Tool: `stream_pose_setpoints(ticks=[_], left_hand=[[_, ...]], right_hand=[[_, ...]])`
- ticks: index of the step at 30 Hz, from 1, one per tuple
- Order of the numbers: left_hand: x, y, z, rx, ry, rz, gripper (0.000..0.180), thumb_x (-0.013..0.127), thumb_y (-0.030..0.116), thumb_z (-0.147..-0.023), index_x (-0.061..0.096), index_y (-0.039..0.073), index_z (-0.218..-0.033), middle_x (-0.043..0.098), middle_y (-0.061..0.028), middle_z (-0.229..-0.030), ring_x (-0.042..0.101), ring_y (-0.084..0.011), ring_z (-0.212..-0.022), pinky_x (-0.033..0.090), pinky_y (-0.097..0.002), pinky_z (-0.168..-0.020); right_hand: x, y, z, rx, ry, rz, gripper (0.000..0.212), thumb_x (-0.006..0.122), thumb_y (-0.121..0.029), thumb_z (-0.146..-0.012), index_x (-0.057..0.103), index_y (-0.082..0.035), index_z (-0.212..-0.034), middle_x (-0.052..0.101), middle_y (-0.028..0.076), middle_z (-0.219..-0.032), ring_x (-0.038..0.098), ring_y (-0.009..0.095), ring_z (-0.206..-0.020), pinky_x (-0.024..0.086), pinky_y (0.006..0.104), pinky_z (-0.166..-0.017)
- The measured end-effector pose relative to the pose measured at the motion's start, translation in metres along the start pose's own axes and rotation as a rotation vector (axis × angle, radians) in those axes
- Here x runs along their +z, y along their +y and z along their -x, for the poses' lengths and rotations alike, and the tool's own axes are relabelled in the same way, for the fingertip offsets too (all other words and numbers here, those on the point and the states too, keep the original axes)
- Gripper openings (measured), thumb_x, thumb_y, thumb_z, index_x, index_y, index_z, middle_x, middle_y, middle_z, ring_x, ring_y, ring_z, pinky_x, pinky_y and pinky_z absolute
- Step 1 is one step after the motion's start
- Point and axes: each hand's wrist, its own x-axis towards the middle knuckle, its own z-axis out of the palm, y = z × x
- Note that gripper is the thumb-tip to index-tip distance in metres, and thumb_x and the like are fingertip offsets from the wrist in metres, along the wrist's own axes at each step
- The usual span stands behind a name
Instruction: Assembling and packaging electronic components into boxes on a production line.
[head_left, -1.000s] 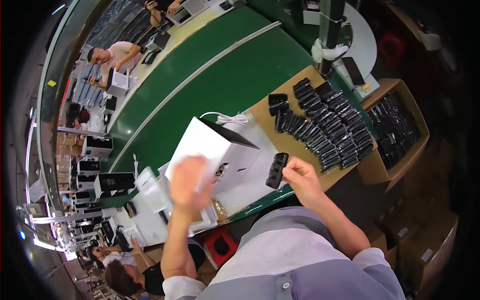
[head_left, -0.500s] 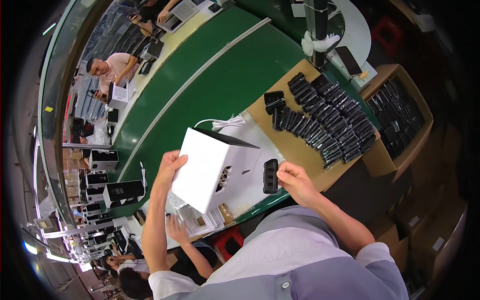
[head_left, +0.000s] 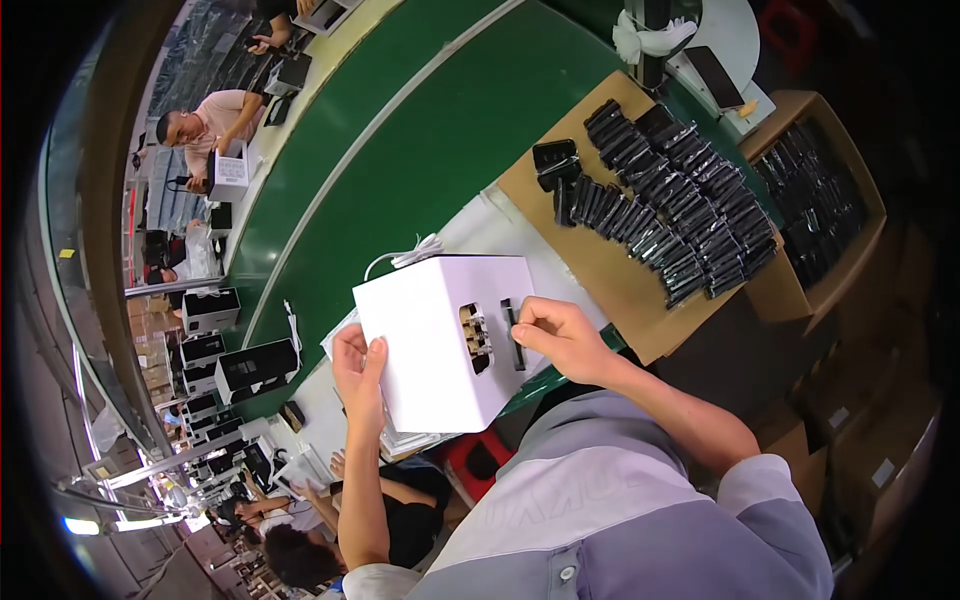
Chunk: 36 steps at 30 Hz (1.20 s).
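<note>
White box [head_left: 418, 345] stands on the near part of the green table [head_left: 440, 150], in front of the person's body in the head view. The left hand [head_left: 360, 375] is against its left side, thumb and fingers parted; whether it grips or only steadies the box, I cannot tell. The right hand [head_left: 555, 335] pinches a slim black piece [head_left: 513, 335] between thumb and fingers, held upright at the box's right face, just right of a cutout [head_left: 476, 338] showing metallic parts. Whether the piece touches that face is unclear. A coiled white cable [head_left: 420, 251] lies at the box's far side. To the right, rows of film-wrapped black pieces [head_left: 690, 200] cover much of a cardboard sheet [head_left: 535, 190]; farther right, an open carton [head_left: 862, 235] holds more. Far left, a co-worker [head_left: 222, 115] handles another white box [head_left: 231, 172].
</note>
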Motion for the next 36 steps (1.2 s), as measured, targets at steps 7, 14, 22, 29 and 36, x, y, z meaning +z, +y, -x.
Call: stream_pose_setpoints(ticks=[7,14,22,29,36], left_hand=[[0.027,0.022,-0.014,0.147,-0.024,-0.190,0.061,0.064,0.031,-0.099,0.041,-0.003,-0.144,0.058,-0.0159,-0.130,0.056,-0.0217,-0.118,0.043,-0.0364,-0.104],[0.030,0.027,-0.016,0.107,-0.058,-0.221,0.059,0.062,0.032,-0.099,0.043,-0.003,-0.142,0.060,-0.0140,-0.126,0.057,-0.0202,-0.113,0.045,-0.0353,-0.101],[0.027,0.026,-0.016,0.102,-0.064,-0.198,0.062,0.064,0.036,-0.099,0.043,-0.003,-0.142,0.060,-0.0129,-0.125,0.057,-0.0191,-0.112,0.045,-0.0340,-0.100],[0.025,0.024,-0.018,0.102,-0.078,-0.163,0.063,0.064,0.038,-0.099,0.043,-0.004,-0.141,0.060,-0.0127,-0.123,0.057,-0.0180,-0.110,0.046,-0.0336,-0.098],[0.029,0.025,-0.018,0.117,-0.079,-0.175,0.062,0.063,0.039,-0.100,0.044,-0.004,-0.140,0.059,-0.0129,-0.123,0.057,-0.0183,-0.110,0.046,-0.0336,-0.097]], right_hand=[[0.020,-0.004,-0.017,-0.131,-0.015,0.125,0.023,0.062,-0.010,-0.097,0.051,-0.002,-0.080,0.050,-0.001,-0.074,0.043,0.007,-0.069,0.039,0.0277,-0.063],[0.030,-0.014,-0.021,-0.089,0.017,0.222,0.021,0.063,-0.009,-0.095,0.051,-0.001,-0.079,0.052,0.003,-0.072,0.047,0.011,-0.067,0.042,0.0306,-0.063],[0.026,-0.023,-0.019,-0.052,0.108,0.256,0.019,0.064,-0.007,-0.093,0.053,-0.001,-0.079,0.052,0.002,-0.071,0.046,0.009,-0.067,0.040,0.0284,-0.062],[0.017,-0.011,-0.011,-0.082,0.099,0.256,0.020,0.063,-0.006,-0.094,0.052,0.000,-0.079,0.053,0.003,-0.072,0.047,0.009,-0.069,0.041,0.0289,-0.064],[0.030,-0.012,-0.020,-0.125,0.046,0.258,0.020,0.063,-0.005,-0.093,0.049,-0.001,-0.079,0.051,0.004,-0.069,0.047,0.014,-0.064,0.041,0.0315,-0.062]])
